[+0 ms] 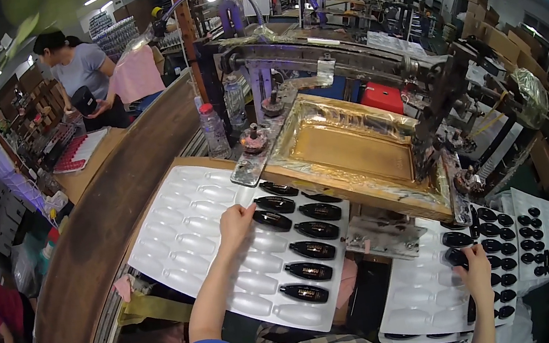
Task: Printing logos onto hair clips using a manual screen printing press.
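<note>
My left hand (235, 226) reaches over a white molded tray (190, 243), its thumb and fingertips closed at the left end of a glossy black oval piece (275, 204). Several similar black pieces, some with gold print, lie in the tray's right-hand columns, such as a printed piece (312, 250). At the right, my right hand (475, 271) pinches another black oval piece (455, 257) over a second white tray (411, 293). That tray holds more black pieces along its upper and right sides. The lower end of the right-hand piece is partly covered by my fingers.
A screen-printing frame (356, 149) with a wooden border sits just beyond the trays, on a metal press. A red-capped plastic bottle (214, 134) stands left of it. A brown curved bench (88, 247) runs along the left. Behind it a person (82, 76) holds a black object.
</note>
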{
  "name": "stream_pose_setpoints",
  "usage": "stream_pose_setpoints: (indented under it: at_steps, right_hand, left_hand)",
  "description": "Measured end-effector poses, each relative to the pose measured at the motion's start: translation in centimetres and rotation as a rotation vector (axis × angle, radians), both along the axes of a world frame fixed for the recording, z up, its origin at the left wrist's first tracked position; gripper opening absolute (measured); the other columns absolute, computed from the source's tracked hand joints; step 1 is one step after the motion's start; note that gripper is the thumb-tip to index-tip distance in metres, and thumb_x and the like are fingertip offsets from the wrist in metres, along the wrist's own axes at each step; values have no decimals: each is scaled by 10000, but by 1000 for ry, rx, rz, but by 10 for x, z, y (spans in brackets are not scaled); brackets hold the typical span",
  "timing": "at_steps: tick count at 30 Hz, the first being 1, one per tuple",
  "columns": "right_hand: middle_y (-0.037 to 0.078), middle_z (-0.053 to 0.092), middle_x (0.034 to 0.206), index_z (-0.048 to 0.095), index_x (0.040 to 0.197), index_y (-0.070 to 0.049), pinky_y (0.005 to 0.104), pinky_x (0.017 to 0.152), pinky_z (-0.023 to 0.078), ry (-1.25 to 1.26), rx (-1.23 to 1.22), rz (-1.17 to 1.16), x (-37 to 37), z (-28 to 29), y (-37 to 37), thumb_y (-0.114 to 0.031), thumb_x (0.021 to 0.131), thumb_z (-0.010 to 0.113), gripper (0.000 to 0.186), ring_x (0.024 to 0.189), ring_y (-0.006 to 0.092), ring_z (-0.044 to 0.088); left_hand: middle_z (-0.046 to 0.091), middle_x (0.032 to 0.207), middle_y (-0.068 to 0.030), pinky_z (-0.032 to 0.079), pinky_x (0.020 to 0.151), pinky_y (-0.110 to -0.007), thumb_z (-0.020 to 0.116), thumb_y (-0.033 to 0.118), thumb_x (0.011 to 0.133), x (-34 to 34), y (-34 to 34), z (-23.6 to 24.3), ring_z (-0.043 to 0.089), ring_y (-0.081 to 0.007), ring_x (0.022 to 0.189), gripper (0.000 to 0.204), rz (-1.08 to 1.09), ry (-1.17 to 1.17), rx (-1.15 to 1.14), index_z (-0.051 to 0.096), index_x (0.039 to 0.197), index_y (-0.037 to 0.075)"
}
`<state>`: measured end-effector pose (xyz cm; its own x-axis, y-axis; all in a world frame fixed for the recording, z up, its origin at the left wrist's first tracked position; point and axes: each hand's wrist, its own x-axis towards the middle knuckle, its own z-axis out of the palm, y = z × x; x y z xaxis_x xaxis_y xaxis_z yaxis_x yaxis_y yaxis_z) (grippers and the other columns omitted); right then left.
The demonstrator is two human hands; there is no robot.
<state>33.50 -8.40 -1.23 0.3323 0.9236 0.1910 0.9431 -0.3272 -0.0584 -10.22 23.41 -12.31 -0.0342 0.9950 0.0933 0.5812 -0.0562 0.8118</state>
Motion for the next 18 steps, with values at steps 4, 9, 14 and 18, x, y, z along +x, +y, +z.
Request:
stream_pose_setpoints:
  at_steps: [4,9,14,18]
  right_hand:
    - [62,487,715,454,1044,-14,239,475,343,362,192,-168,-9,12,-11,-36,661,666,439,500,127,402]
    - [28,483,781,390,1145,-4,200,546,360,781,458,-95,-19,30,-3,-36,688,650,527,609,72,441]
    - [105,513,1063,439,1134,9,278,780,406,716,459,169,-35,33,34,-116,673,682,535,926,159,501]
    - [131,563,1034,544,1021,12,274,809,395,801,246,93,-45,43,69,-225,704,682,419,947,159,506]
  left_hand:
    - [553,628,-174,431,528,-403,628,291,739,12,-8,27,548,-349,584,308,-16,408,259,562,701,-7]
    - [557,834,-158,433,695,-353,555,92,729,92,-21,81,542,-316,781,200,-433,-66,559,540,910,8]
    - [579,932,-93,416,813,-305,553,90,769,184,-7,97,554,-240,878,306,-857,21,1105,493,1059,12]
    - [579,941,-76,415,816,-299,561,88,771,200,24,78,551,-210,885,307,-898,-378,714,499,1062,10]
